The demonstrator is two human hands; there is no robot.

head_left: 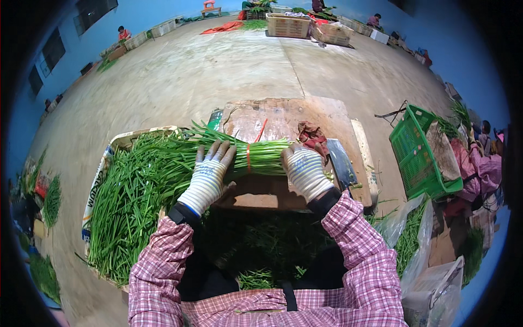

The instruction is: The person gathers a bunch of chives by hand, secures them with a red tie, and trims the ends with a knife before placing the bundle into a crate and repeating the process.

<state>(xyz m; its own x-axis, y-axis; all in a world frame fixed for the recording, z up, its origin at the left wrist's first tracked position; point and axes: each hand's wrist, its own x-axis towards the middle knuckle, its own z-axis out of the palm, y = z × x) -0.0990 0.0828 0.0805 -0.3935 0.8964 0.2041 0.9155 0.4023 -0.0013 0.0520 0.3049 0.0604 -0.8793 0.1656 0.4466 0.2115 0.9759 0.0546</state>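
A bundle of green chives (267,155) lies crosswise on a worn wooden board (321,111), tied with a red band (248,157). My left hand (210,174), in a striped knit glove with grey fingertips, grips the bundle left of the band, fingers over the top. My right hand (306,170), gloved alike, holds round the pale stem ends at the right; its fingertips are partly hidden. Just right of that hand lies a broad knife blade (342,163), beside a crumpled dark red cloth (312,136). The bundle's leaves run left into a heap of loose chives (136,201).
A loose red strip (262,129) lies on the board behind the bundle. To the right stand a green plastic crate (417,152) and a clear bag of chives (411,234). Pale crates (289,26) stand far ahead. Other people sit along the walls and at the right.
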